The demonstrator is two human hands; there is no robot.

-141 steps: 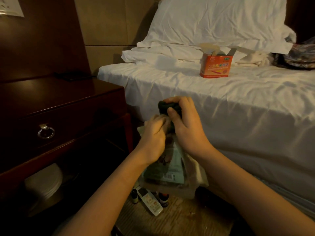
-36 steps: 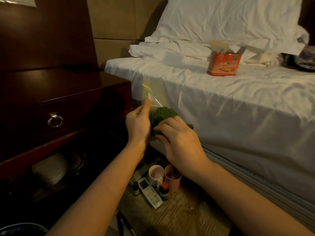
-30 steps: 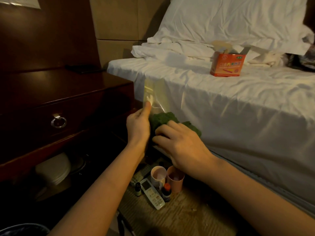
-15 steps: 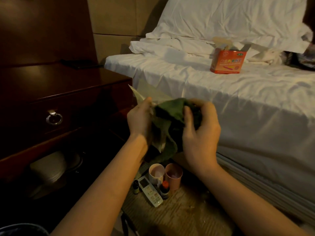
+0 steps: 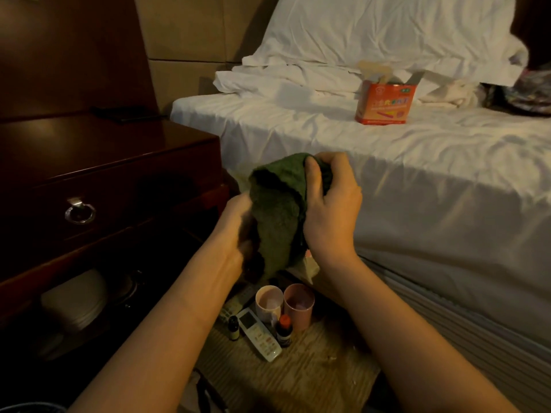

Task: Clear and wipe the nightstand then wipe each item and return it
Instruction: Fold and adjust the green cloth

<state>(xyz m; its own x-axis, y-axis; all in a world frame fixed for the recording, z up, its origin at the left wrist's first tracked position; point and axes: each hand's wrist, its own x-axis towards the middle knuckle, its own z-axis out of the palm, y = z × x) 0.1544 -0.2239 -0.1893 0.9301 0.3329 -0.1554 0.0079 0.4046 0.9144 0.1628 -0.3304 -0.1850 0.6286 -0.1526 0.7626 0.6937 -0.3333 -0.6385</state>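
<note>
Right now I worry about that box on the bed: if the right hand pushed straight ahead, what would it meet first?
Probably the bed's sheeted side, not the orange box; depth is unclear.

**Around the bed**

A bed with a wrinkled white sheet (image 5: 417, 180) fills the right side. A large white pillow (image 5: 387, 34) leans at its head over bunched white linen (image 5: 283, 81). A patterned fabric bundle (image 5: 530, 90) sits at the far right edge.

Narrow gap between nightstand and bed

Left of the fingers (image 5: 313, 177) stands the nightstand (image 5: 113, 162), right the bed (image 5: 417, 186); below them, cups (image 5: 298, 302) and a remote (image 5: 259, 332) crowd the floor.
</note>
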